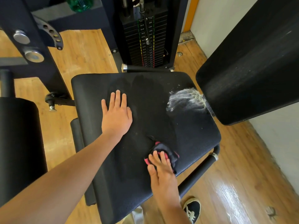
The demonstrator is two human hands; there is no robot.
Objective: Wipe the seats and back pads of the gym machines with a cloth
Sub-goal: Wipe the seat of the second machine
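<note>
A black padded seat (191, 131) fills the middle of the view. My left hand (116, 113) lies flat on its left half, fingers spread, holding nothing. My right hand (160, 168) presses a dark cloth with red-pink edges (168, 155) onto the seat's near right part. A patch of white foam or spray (186, 99) sits on the seat's far right, beside the black back pad (249, 65), which rises at the right and shows faint white streaks.
A weight stack (145, 42) stands behind the seat. Dark machine frame parts (37, 46) are at the left, another black pad (17, 143) at the near left. Black handles (199, 173) flank the seat. My shoe (193, 209) rests on the wooden floor (234, 183).
</note>
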